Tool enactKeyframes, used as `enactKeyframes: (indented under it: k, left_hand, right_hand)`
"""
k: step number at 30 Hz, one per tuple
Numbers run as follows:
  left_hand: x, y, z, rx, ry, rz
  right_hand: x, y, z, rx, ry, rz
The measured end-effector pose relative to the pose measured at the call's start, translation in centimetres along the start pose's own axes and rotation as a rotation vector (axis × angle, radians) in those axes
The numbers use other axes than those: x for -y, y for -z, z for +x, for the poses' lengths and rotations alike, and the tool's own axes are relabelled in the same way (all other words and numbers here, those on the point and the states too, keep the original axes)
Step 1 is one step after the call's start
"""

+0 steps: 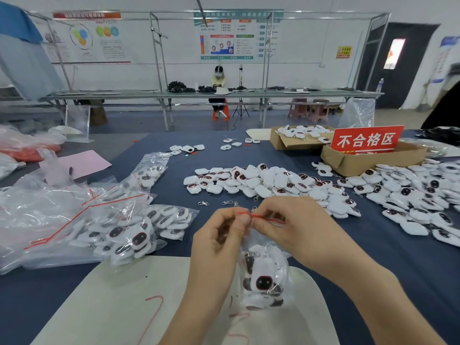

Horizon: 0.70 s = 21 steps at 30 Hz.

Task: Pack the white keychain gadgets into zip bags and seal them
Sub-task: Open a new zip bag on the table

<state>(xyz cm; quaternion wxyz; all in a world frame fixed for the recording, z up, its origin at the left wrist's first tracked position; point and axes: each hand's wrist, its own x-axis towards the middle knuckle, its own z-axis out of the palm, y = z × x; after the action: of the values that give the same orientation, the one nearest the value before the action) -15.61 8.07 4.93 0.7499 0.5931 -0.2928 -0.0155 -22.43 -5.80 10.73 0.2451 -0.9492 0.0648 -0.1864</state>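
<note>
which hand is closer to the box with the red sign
Right. The right hand pinches the zip bag at its red seal, the box lying beyond it to the right; the left hand pinches the same seal farther left.

Hanging upright at six o'clock: clear zip bag [265,255], stuffed with several white keychain gadgets [262,282], one dark face turned forward, red zip strip [263,217] at its top pinched between left hand [216,240] and right hand [296,230]. Heaped from twelve to three o'clock: loose gadgets [268,183], rounded, some face up with dark red-rimmed screens, some face down, metal clasps attached. Lying flat and overlapping at nine o'clock: filled bags [139,232], red strips across their mouths.
</note>
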Motion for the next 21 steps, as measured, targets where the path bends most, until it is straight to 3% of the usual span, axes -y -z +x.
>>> enactKeyframes:
  k: [7,14,21]
  left_hand:
    - [-1.1,-0.1,-0.6,-0.094,-0.044,0.204]
    - [-1.4,0.5,-0.9,-0.193,-0.03,0.271]
    - [-1.8,1.8,-1.5,-0.191,-0.043,0.291]
  right_hand:
    - [1.7,0.0,-1.7,-0.078,0.044,-0.095]
    - [2.0,0.8,-3.6,-0.052,0.015,-0.202]
    - [2.3,1.0,-4.7,-0.037,-0.027,-0.297]
